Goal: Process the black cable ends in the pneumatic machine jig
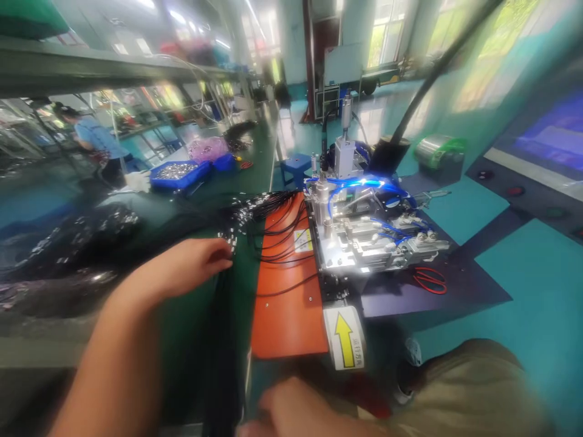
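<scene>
My left hand (200, 262) is closed around the upper end of a bundle of thin black cables (222, 340), whose silver tips show just above my fingers. The bundle runs down over the green tabletop toward the bottom edge. My right hand (296, 408) is low in the picture, blurred and partly cut off, close to the bundle's lower part; its fingers are not clear. More black cables (282, 258) lie across an orange plate (289, 328) beside a metal machine (364, 237) with blue air tubes.
Heaps of dark cables (100, 230) lie on the left. Behind them stands a blue tray (180, 175) of small metal parts. Red-handled scissors (430, 280) lie right of the machine. A yellow-arrow label (345, 338) sits at its front. A person in blue (98, 136) is at far left.
</scene>
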### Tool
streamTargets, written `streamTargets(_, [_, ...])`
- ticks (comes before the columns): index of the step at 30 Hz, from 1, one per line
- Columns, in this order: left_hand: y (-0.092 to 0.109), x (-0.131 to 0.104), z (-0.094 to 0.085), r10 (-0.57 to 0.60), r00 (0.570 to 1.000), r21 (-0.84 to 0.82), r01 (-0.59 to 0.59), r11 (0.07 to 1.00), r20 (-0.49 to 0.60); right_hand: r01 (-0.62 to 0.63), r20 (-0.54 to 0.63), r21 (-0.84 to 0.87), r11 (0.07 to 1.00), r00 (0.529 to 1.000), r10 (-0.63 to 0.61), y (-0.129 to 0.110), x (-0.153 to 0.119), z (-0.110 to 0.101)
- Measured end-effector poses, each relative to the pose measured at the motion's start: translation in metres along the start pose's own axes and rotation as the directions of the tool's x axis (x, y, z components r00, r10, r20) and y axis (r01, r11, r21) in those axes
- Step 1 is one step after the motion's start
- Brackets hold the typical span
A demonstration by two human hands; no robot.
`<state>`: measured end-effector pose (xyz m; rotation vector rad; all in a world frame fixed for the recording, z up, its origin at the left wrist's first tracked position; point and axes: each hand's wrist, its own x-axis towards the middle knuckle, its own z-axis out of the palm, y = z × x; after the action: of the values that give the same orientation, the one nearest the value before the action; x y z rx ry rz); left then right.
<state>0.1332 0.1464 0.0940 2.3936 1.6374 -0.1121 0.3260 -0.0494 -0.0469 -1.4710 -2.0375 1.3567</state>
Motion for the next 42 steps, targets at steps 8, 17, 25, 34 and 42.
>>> streamTargets(8, [-0.045,0.027,0.029,-0.216,0.889,0.014,0.230,0.973,0.403,-0.062,0.075,0.206,0.977,0.996,0.048,0.003,0.027,0.031])
streamTargets(17, [-0.045,0.016,0.009,-0.005,0.982,-0.006,0.006,1.000,0.189,-0.097,-0.020,0.463,0.881,0.993,0.120,-0.018,0.006,-0.022])
streamTargets(25, [0.103,-0.009,0.052,0.666,0.744,-0.510,-0.554,0.658,0.051,-0.130,0.041,0.761,0.635,0.987,0.153,0.012,-0.012,-0.111])
streamTargets(34, [0.134,0.004,0.118,0.595,0.798,-0.526,-0.547,0.651,-0.093,-0.042,-0.068,0.876,0.481,0.975,0.209,0.076,-0.040,-0.127])
streamTargets(42, [0.144,0.007,0.146,0.500,0.805,-0.463,-0.593,0.659,-0.319,0.055,-0.279,0.734,0.677,0.933,0.228,0.089,-0.042,-0.118])
